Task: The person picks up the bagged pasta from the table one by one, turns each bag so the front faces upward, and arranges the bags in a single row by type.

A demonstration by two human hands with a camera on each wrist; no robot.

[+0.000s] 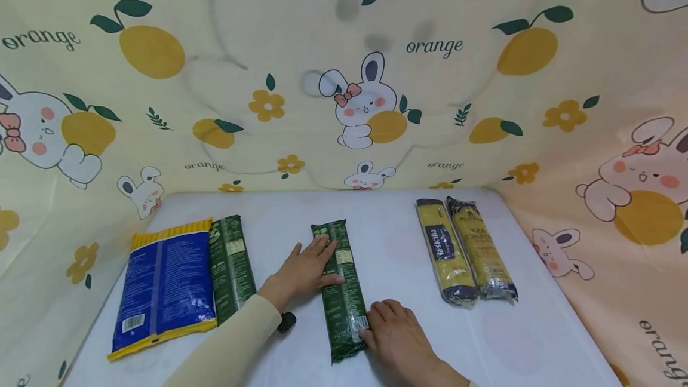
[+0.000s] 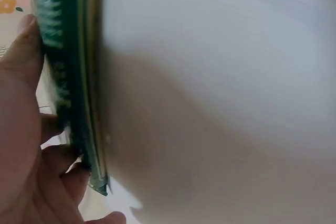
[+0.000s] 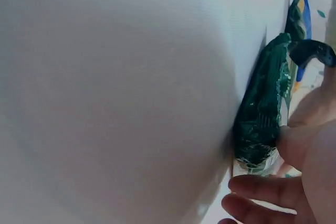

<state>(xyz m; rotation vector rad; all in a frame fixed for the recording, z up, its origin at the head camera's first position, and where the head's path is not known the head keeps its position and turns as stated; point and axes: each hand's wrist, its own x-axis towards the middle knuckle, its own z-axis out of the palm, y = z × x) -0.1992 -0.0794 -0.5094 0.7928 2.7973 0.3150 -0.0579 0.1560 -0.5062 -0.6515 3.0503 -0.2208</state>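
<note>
A long green spaghetti packet [image 1: 346, 291] lies in the middle of the white table, its barcode end nearest me. My left hand [image 1: 303, 270] rests on its upper left part, fingers stretched over the wrapper and thumb laid on it. In the left wrist view the thumb and fingertips touch the packet [image 2: 65, 51]. Beside the packet's near right end is my right hand [image 1: 398, 333], its thumb touching the edge. The right wrist view shows that thumb against the green wrapper [image 3: 262, 103], with the other fingers loosely extended.
At the left, a blue and yellow bag [image 1: 172, 279] lies beside another green packet [image 1: 231, 261]. Two yellow pasta packets [image 1: 443, 249] lie side by side at the right. Patterned cloth [image 1: 301, 34] surrounds the table [image 1: 376, 208] at the back and sides.
</note>
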